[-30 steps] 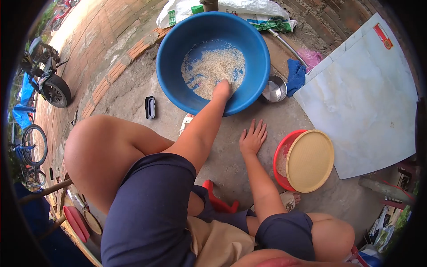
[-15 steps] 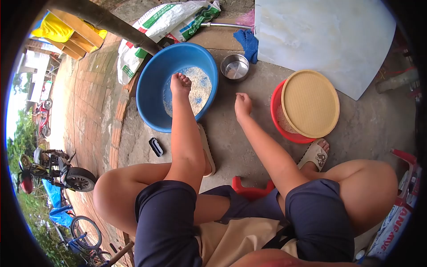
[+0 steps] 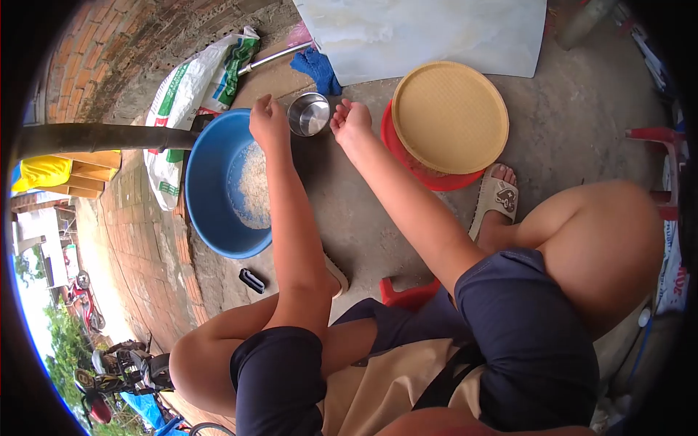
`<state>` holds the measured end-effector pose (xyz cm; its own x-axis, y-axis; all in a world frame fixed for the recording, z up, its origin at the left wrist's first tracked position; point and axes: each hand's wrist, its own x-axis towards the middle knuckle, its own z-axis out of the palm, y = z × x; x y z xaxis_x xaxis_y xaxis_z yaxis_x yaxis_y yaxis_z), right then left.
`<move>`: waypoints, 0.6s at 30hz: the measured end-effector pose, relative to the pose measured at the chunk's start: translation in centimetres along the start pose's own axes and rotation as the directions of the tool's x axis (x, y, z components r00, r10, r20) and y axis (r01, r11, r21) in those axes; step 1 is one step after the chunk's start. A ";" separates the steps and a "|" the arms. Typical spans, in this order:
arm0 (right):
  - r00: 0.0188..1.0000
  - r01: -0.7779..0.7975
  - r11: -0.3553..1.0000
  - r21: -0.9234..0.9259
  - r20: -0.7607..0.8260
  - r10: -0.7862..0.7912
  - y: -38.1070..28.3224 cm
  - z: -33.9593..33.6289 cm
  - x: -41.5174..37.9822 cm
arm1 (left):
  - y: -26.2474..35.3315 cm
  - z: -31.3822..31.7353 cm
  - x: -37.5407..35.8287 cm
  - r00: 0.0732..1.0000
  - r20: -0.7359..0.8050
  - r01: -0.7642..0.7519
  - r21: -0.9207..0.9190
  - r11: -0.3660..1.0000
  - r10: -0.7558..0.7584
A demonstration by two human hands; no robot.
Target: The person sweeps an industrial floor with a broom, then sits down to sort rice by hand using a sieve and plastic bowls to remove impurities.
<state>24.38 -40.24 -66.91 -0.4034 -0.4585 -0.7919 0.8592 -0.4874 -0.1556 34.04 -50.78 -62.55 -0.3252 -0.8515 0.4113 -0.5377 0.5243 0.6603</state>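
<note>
From where I stand, the blue basin [image 3: 211, 174] is nearest, around half past ten from the seated person, with pale grains [image 3: 254, 189] spread over its floor toward three o'clock. Toward one o'clock sits the red basin [image 3: 458, 182], mostly covered by a round tan tray [image 3: 451, 112]; a sliver of reddish contents shows at its near edge. The left hand [image 3: 269, 122] is over the blue basin's one o'clock rim, fingers curled; I cannot tell whether they grip anything. The right hand [image 3: 352, 122] is turned palm up, fingers loosely bent and apart, just beside the metal bowl [image 3: 298, 110] at its three o'clock; I can't make out the bowl's contents. Half a second ago the left hand was above the grains and the right was farther from the bowl; now both flank it.
</note>
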 end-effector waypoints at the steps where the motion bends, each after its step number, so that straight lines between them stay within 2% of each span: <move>1: 1.000 0.011 1.000 0.007 -0.006 -0.011 -1.3 0.4 0.3 | 2.2 1.0 -0.4 0.997 0.073 -0.003 -0.053 0.999 0.007; 2: 0.997 0.064 0.995 0.082 -0.058 -0.059 -2.8 0.6 0.6 | 4.3 2.1 -1.2 0.990 0.144 0.000 -0.104 0.995 0.015; 3: 0.988 0.118 0.981 0.152 -0.112 -0.102 -4.2 0.7 0.8 | 6.1 3.0 -2.2 0.958 0.282 0.118 -0.190 0.975 -0.061; 4: 0.988 0.125 0.980 0.156 -0.115 -0.107 -5.6 0.8 1.0 | 7.0 4.4 -3.4 0.916 0.392 0.170 -0.197 0.965 -0.082; 6: 0.947 0.233 0.940 0.251 -0.276 -0.161 -8.1 0.5 1.3 | 7.7 7.2 -6.3 0.804 0.593 0.188 -0.191 0.963 -0.040; 7: 0.947 0.234 0.939 0.251 -0.278 -0.162 -8.9 -0.2 1.4 | 8.9 7.7 -8.1 0.704 0.702 0.264 -0.121 0.957 -0.105; 8: 0.921 0.284 0.943 0.176 -0.324 -0.216 -9.5 -1.0 1.8 | 8.0 9.4 -10.0 0.685 0.712 0.408 -0.198 0.891 -0.155; 9: 0.890 0.329 0.939 0.098 -0.365 -0.273 -9.9 -1.6 2.1 | 7.5 10.5 -11.7 0.616 0.761 0.563 -0.247 0.789 -0.202; 10: 0.890 0.328 0.940 0.095 -0.366 -0.274 -9.8 -2.6 2.2 | 7.2 11.3 -13.6 0.705 0.676 0.569 -0.360 0.739 -0.214; 12: 0.898 0.413 0.909 0.057 -0.193 -0.396 -8.9 -5.2 2.4 | 6.1 11.5 -15.4 0.806 0.559 0.358 -0.201 0.912 -0.193; 13: 0.912 0.380 0.925 -0.020 -0.156 -0.378 -8.6 -6.0 2.5 | 5.8 11.7 -15.6 0.807 0.557 0.362 -0.201 0.910 -0.198; 15: 0.918 0.366 0.929 -0.053 -0.147 -0.369 -8.7 -7.1 2.9 | 5.1 11.9 -16.0 0.820 0.560 0.210 -0.102 0.972 -0.118; 16: 0.922 0.352 0.933 -0.078 -0.140 -0.360 -8.6 -7.6 2.8 | 5.4 11.6 -16.0 0.822 0.554 0.218 -0.096 0.971 -0.130; 18: 0.925 0.349 0.932 -0.099 -0.125 -0.360 -8.8 -7.8 2.9 | 6.7 10.9 -15.5 0.760 0.633 0.258 -0.085 0.962 -0.148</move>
<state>18.08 -31.46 -72.46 -0.6430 -0.1555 -0.7499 0.6908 -0.5406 -0.4802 27.02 -34.13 -71.30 -0.6605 -0.7282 -0.1830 -0.5352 0.2856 0.7950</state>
